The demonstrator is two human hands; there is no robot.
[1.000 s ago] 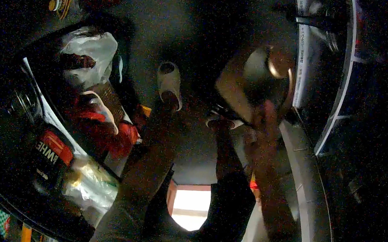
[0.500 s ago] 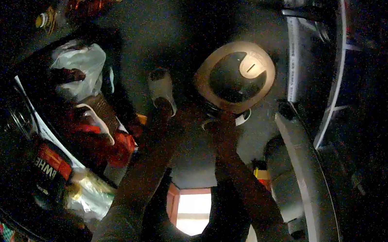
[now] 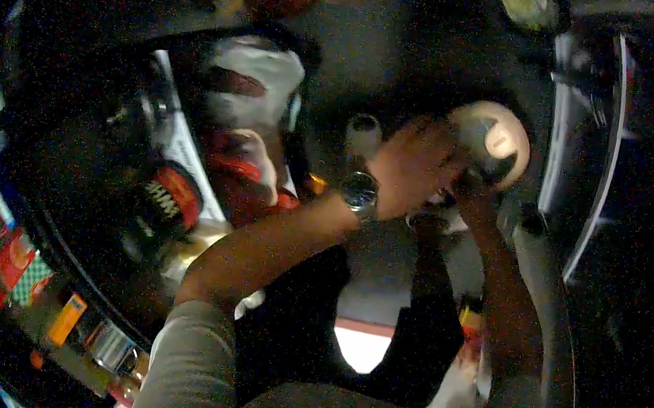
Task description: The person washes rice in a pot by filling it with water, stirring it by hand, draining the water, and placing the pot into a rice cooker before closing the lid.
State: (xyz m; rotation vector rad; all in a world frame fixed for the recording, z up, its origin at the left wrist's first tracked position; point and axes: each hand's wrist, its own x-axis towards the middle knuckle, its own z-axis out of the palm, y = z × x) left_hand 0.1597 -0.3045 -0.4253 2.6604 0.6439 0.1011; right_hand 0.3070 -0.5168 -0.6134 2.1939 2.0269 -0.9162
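A round, pale-rimmed object (image 3: 521,151) with a dark centre and a light disc on top is right of centre. My right hand (image 3: 473,192) is at its near edge; the fingers are too dark and blurred to show their grip. My left hand (image 3: 416,165), back upward, reaches across to the object's left side, its fingers smeared by motion. A wristwatch (image 3: 360,192) is on my left wrist. Whether the left fingers touch the rim cannot be made out.
An open dark bag or bin at left holds a whitish plastic bag (image 3: 258,71) and red packets (image 3: 237,166). A black container with a red label (image 3: 178,194) lies nearer. Light slippers (image 3: 364,136) are on my feet. A pale curved edge (image 3: 540,248) runs along the right.
The view has swung, shifting the surroundings rightward. My left arm has come up and across toward the round object. Earlier that object was tilted and blurred, then showed its top; my right hand stays near it.
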